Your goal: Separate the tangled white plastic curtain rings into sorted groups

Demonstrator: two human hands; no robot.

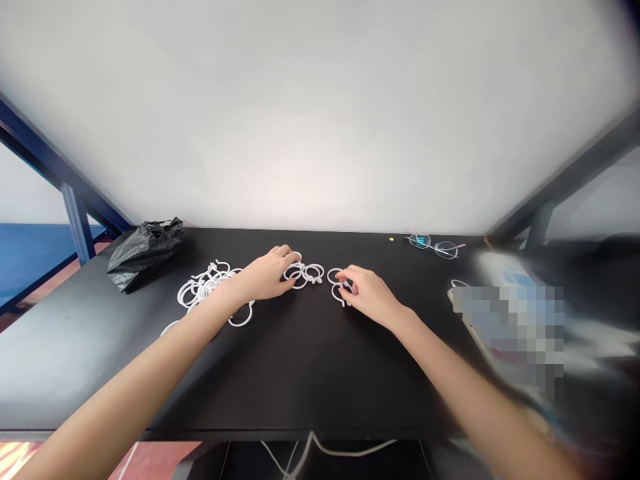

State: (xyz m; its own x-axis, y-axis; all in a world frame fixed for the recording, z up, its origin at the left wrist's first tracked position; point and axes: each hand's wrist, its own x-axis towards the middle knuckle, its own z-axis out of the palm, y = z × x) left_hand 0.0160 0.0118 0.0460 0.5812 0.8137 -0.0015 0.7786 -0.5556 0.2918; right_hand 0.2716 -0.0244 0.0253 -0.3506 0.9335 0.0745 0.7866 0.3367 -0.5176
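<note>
On a black table (300, 360) lies a pile of several white plastic rings (203, 288) at the left centre. My left hand (267, 273) rests over a few linked white rings (305, 273) just right of the pile, its fingers curled on them. My right hand (367, 293) sits a little to the right, thumb and fingers pinched on a pair of white rings (337, 283). A small gap of bare table separates the two groups of rings.
A crumpled black plastic bag (145, 250) lies at the back left. A pair of glasses (434, 245) lies at the back right by the white wall. A blurred flat object (505, 307) lies at the right. White cables (320, 453) hang below the front edge.
</note>
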